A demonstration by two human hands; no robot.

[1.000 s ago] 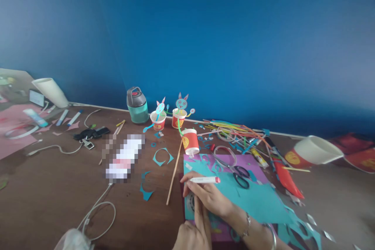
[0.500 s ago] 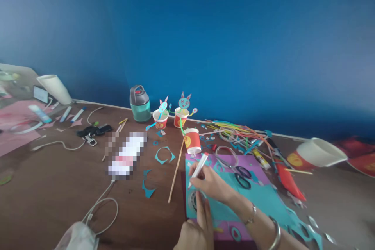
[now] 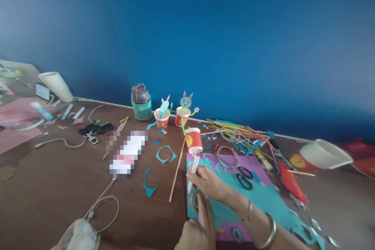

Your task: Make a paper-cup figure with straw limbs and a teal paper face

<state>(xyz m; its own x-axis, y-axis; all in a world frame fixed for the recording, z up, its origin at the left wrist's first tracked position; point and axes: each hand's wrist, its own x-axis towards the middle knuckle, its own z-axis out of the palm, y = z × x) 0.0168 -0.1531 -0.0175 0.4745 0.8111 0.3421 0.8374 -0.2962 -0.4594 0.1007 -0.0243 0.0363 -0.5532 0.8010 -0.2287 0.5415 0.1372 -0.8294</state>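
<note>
My right hand (image 3: 209, 183) is closed around a white marker (image 3: 194, 168) with a red end, its tip down at the left edge of a round tape roll (image 3: 193, 202). That roll lies flat on a sheet of teal paper (image 3: 260, 203). Two stretched fingers of my left hand (image 3: 197, 228) press on the roll, while its other fingers are curled. Black-handled scissors (image 3: 244, 177) rest on the paper to the right. Purple paper (image 3: 249, 162) shows beneath the teal sheet. A red paper cup (image 3: 193, 140) stands just beyond my right hand.
Two cups with teal paper animal figures, one with its head (image 3: 185, 102) upright, stand near the blue wall. A wooden stick (image 3: 177, 172) and teal cut-outs (image 3: 149, 183) lie left. Coloured pipe cleaners (image 3: 240, 131) pile up at back right. A teal bottle (image 3: 142, 105) stands behind.
The marker has swung more upright and its tip has moved down along the roll's left side. My left fingers stay on the roll. The view has shifted slightly.
</note>
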